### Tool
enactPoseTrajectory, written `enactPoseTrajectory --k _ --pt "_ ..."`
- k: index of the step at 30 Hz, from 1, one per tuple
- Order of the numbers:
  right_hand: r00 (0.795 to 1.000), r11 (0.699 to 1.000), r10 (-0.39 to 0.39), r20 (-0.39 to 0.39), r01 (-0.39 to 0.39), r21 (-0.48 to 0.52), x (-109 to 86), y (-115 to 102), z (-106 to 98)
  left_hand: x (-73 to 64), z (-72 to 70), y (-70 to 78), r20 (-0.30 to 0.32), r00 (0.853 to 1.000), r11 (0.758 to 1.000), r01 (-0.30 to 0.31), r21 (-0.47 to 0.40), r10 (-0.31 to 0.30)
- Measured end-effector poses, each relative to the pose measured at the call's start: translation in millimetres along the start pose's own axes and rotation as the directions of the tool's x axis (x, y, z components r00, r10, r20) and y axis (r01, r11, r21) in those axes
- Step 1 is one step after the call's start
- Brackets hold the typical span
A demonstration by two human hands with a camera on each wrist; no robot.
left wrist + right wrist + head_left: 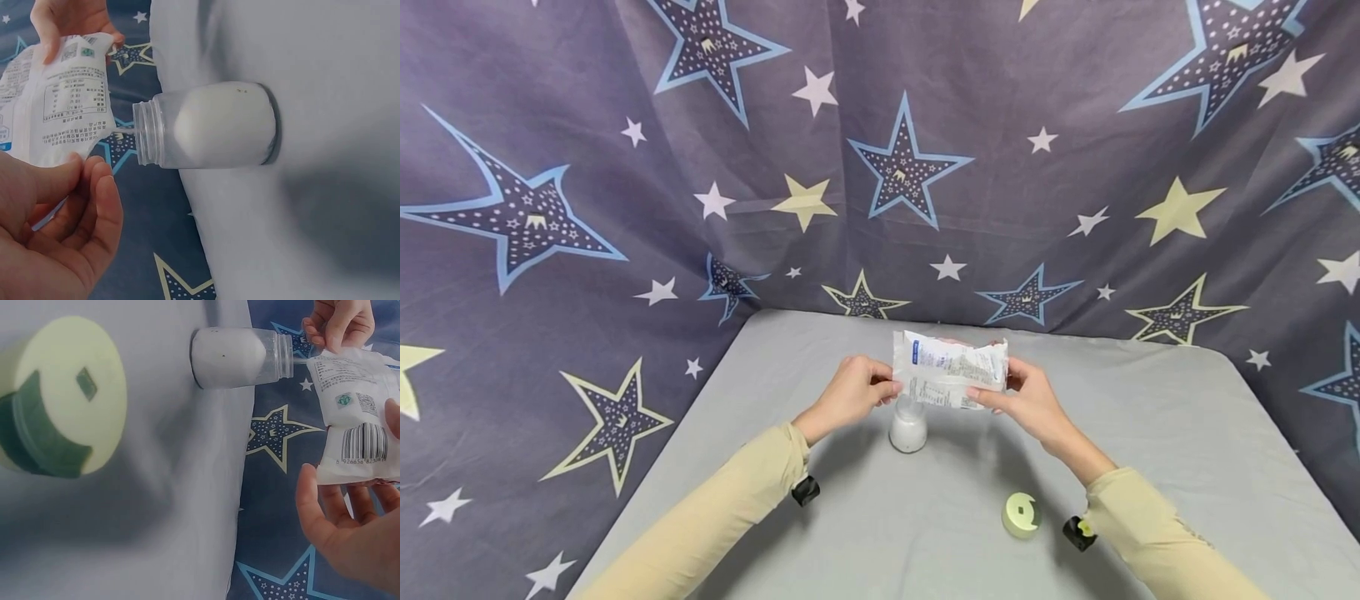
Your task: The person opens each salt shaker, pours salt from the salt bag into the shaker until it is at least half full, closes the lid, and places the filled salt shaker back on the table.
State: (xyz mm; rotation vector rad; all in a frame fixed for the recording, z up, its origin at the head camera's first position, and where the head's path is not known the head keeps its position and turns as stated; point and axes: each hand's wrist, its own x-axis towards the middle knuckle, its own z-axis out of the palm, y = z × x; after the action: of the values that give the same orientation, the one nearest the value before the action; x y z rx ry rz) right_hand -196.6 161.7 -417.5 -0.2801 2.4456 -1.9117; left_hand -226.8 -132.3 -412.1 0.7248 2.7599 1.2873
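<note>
A white printed plastic bag (951,371) is held sideways above a clear jar (908,429). My left hand (853,385) pinches the bag's corner between thumb and fingers. My right hand (1030,400) grips the other end, thumb on the near face and fingers behind and beneath. In the left wrist view, a thin pale stream runs from the bag's corner to the open, threaded mouth of the jar. White powder (228,125) fills much of the upright jar, its top sloping. A barcode and printed text show on the bag in the right wrist view.
A pale green round lid (1021,515) with a darker green part lies on the grey cloth-covered table (850,533), nearer than the jar and to the right. A dark star-patterned curtain (1000,167) hangs behind and beside the table.
</note>
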Motion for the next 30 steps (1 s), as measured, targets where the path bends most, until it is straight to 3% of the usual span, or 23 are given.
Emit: enactPoseTrajectory --k 11,30 --pt "0.996 0.995 0.084 0.032 -0.086 0.055 -4.4 4 -2 0.8 2.6 3.5 -0.022 1.0 1.0 0.005 -0.016 -0.006" --pt "0.994 0.992 0.093 0.054 -0.098 0.085 -9.1 19 -2 -1.3 15.5 14.0 -0.129 0.991 0.994 0.016 -0.109 -0.03"
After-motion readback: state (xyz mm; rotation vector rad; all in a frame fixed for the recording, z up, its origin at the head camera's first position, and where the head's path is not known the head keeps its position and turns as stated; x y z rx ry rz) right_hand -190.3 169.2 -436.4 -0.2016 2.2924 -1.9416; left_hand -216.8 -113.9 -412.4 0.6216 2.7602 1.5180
